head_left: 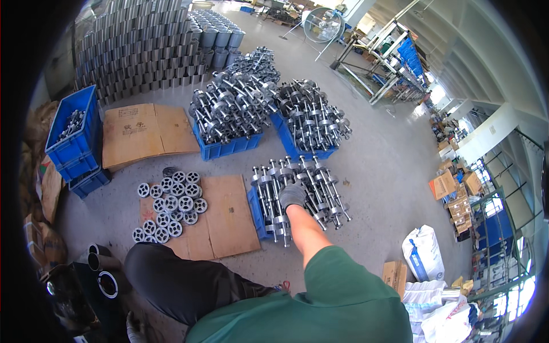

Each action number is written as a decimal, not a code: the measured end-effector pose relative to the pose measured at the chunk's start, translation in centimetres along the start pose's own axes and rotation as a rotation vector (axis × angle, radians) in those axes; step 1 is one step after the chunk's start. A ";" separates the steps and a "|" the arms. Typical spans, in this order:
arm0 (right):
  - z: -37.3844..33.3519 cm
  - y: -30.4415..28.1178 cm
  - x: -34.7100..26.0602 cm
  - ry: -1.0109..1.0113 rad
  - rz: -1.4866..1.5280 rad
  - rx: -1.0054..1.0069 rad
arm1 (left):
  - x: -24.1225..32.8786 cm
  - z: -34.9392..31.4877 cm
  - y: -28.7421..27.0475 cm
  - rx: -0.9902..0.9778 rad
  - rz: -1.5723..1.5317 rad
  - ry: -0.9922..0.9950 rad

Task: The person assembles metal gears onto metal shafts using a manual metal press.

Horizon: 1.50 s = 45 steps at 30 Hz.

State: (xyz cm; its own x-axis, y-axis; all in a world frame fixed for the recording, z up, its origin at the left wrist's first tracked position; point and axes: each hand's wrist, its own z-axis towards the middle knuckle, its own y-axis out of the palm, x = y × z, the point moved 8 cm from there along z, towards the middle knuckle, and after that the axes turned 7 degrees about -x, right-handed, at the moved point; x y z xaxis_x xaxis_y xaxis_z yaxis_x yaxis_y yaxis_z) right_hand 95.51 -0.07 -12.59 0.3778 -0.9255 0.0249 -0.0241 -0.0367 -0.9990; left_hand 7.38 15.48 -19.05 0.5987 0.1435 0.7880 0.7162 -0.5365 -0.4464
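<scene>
Green sleeve low in the frame leads up to the gloved right hand, curled on metal shafts lying lengthwise away in the middle blue crate; left hand unseen.

Grey concrete floor, white ceiling beams, bright daylit windows.

Count on the floor: three blue crates loaded with metal shafts, namely the near crate, the middle crate and the far crate. Three more blue crates stand stacked at left. Cardboard sheets: two, one near, one far. Grey wheel-shaped discs: roughly eighteen. Gloved hands in view: one. Shafts and stacked cylinders: too many to count.
</scene>
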 end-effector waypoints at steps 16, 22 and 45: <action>0.5 1.0 0.3 0.062 0.033 -0.092 | -3.9 0.2 -0.1 -0.012 -0.238 -0.040; 0.5 0.7 0.1 0.049 0.006 -0.027 | -4.3 0.3 -0.1 0.010 -0.218 0.014; -0.9 -0.7 -0.4 0.051 -0.063 -0.023 | -8.6 0.2 -0.3 0.031 -0.085 -0.104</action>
State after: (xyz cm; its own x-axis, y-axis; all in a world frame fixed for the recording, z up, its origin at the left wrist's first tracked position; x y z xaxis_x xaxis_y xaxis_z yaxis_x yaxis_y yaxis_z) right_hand 94.57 -0.01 -11.90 0.3320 -0.9390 0.0902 -0.0229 -0.1036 -0.9944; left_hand 2.08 14.57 -25.80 0.5682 0.2736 0.7761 0.7756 -0.4932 -0.3939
